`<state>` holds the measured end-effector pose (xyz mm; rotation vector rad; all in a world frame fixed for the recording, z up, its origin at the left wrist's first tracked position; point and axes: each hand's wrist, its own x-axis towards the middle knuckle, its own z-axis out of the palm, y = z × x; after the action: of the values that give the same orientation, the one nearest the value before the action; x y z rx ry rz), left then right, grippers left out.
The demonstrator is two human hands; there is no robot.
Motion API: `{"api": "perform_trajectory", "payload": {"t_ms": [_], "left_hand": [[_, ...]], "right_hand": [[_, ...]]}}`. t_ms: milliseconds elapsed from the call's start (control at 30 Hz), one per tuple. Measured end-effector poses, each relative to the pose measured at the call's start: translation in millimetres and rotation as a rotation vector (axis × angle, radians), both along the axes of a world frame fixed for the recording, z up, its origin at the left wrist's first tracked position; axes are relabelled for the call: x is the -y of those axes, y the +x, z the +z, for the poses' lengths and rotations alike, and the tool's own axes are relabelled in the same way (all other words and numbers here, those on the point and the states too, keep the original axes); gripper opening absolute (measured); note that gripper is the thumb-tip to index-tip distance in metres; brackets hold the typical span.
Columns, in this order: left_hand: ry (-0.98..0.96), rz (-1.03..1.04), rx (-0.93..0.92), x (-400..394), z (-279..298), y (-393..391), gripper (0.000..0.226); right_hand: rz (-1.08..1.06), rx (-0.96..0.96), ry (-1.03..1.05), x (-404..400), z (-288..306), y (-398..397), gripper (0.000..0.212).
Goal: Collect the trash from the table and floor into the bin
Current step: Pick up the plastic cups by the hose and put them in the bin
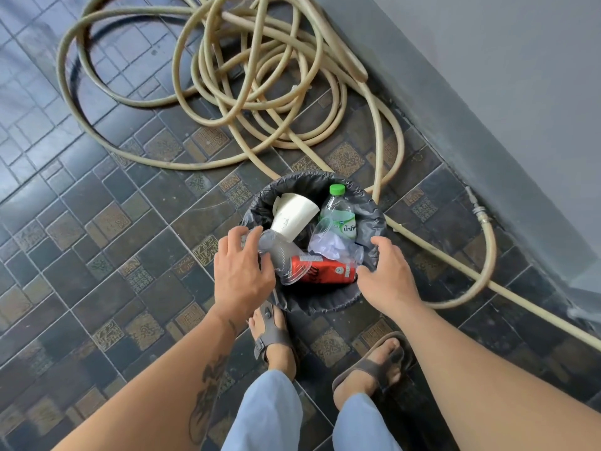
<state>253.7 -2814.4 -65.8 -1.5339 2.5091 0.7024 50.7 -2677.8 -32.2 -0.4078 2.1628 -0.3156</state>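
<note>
A round bin lined with a dark bag stands on the tiled floor in front of my feet. Inside lie a white paper cup, a clear bottle with a green cap, a red carton, a clear plastic cup and a crumpled clear bag with white paper. My left hand hovers over the bin's left rim, fingers spread, touching the clear plastic cup. My right hand rests at the right rim, fingers curled around the bag's edge.
A long beige hose lies coiled on the floor behind the bin and runs along the grey wall to the right. My sandalled feet stand just before the bin. Dark patterned tiles stretch away to the left.
</note>
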Motion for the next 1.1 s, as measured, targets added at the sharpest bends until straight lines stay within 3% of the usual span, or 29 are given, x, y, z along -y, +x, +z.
{"api": "perform_trajectory", "payload": {"t_ms": [267, 433, 533, 967, 1033, 1100], "left_hand": [[0.261, 0.215, -0.197, -2.0, -37.2, 1.1, 0.075], [0.318, 0.413, -0.336, -5.9, -30.2, -8.7, 0.073], [0.346, 0.46, -0.395, -6.5, -7.9, -11.5, 0.067], [0.29, 0.288, -0.738, 32.2, 209.4, -31.4, 0.068], [0.352, 0.257, -0.851, 25.6, 278.8, -38.6, 0.069], [0.434, 0.344, -0.903, 27.6, 286.4, -38.7, 0.072]], "right_hand": [[-0.188, -0.154, -0.122, 7.5, -41.0, -9.4, 0.069], [-0.339, 0.044, -0.129, 13.8, -42.0, -13.7, 0.071], [-0.38, 0.038, -0.167, 13.1, -26.3, -17.9, 0.073], [-0.474, -0.048, -0.284, -18.4, 195.3, -30.3, 0.075], [-0.522, -0.109, -0.368, -36.2, 269.3, -20.7, 0.073], [-0.465, -0.154, -0.371, -32.0, 276.1, -16.3, 0.075]]}}
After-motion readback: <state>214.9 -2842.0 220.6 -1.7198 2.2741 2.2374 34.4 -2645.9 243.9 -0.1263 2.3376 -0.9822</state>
